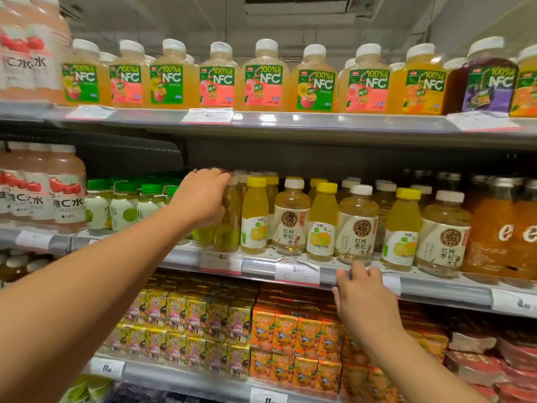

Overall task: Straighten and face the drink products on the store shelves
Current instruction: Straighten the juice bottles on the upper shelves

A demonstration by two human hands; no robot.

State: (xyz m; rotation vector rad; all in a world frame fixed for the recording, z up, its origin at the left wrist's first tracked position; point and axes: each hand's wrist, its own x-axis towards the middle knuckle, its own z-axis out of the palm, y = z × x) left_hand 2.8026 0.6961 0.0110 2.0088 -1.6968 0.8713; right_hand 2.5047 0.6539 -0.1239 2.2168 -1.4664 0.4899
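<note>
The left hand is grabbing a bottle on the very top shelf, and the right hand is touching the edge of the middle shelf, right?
Not quite. The head view shows the left hand gripping a clear bottle on the middle shelf, not the top one. The right hand does touch that middle shelf's front edge.

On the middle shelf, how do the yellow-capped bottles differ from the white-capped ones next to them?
The yellow-capped bottle is slimmer, with bright yellow drink; the white-capped bottle is rounder, with pale amber drink. The yellow-capped bottle's label shows green-yellow fruit low down; the white-capped bottle's cream label carries a round brown seal and dark characters. Both stand upright, labels forward, alternating along the shelf edge. The left hand grips another bottle beside them; the right hand rests on the shelf edge.
</note>
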